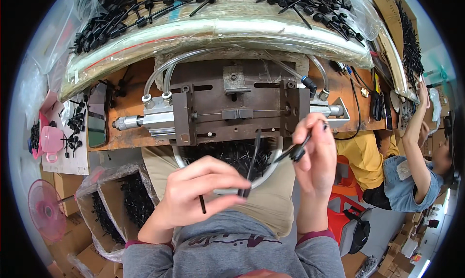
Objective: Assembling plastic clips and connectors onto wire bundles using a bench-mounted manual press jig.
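Note:
My left hand (pixel 201 183) is closed in a pinch on a black plastic rod (pixel 254 154) with a thicker end. A short black stick (pixel 202 204) pokes out beneath the same hand; whether it is a separate part I cannot tell. My right hand (pixel 317 162), fingers curled, grips another black rod with a knobbed end (pixel 296 154). Both hands are raised over a white basin (pixel 271 174) of similar black rods on my lap. Just beyond them stands a brown metal fixture (pixel 232 125) with small steel blocks (pixel 237 114) at its middle.
Air cylinders (pixel 162 120) with clear hoses (pixel 155 74) flank the fixture. Black rods (pixel 145 14) are heaped on a plastic-wrapped ledge behind. At left are a phone (pixel 97 114), a pink cup (pixel 52 141), a pink fan (pixel 45 208) and lined boxes (pixel 114 215). Another person (pixel 411 178) works at right.

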Tool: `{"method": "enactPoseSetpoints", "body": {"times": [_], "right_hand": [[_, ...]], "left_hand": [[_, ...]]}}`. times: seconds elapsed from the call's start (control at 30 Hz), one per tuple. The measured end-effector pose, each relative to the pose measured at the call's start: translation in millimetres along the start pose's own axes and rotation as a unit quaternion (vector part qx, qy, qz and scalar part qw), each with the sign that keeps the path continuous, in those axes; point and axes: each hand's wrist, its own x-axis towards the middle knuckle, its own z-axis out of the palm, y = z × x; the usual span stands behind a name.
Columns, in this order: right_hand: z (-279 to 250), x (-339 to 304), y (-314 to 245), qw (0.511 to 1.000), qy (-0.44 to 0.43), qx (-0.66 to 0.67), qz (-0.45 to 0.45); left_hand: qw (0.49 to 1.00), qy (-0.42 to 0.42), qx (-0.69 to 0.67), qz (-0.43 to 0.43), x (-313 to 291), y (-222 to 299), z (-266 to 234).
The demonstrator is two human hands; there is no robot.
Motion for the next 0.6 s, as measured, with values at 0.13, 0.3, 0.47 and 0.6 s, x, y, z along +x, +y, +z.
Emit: {"method": "enactPoseSetpoints", "body": {"times": [0.13, 0.3, 0.47, 0.6], "right_hand": [[1, -5, 2, 0.997, 0.024, -0.048, -0.063], [4, -12, 1, 0.991, 0.044, -0.097, -0.075], [-3, -15, 2, 0.988, 0.043, -0.129, -0.080], [-3, -18, 0, 0.986, 0.045, -0.141, -0.077]], "left_hand": [[0.960, 0.042, 0.272, 0.051, 5, -10, 13], [0.915, 0.023, 0.400, 0.047, 12, -25, 24], [0.900, -0.002, 0.435, 0.037, 21, -19, 23], [0.904, 0.002, 0.422, 0.066, 20, -24, 22]]}}
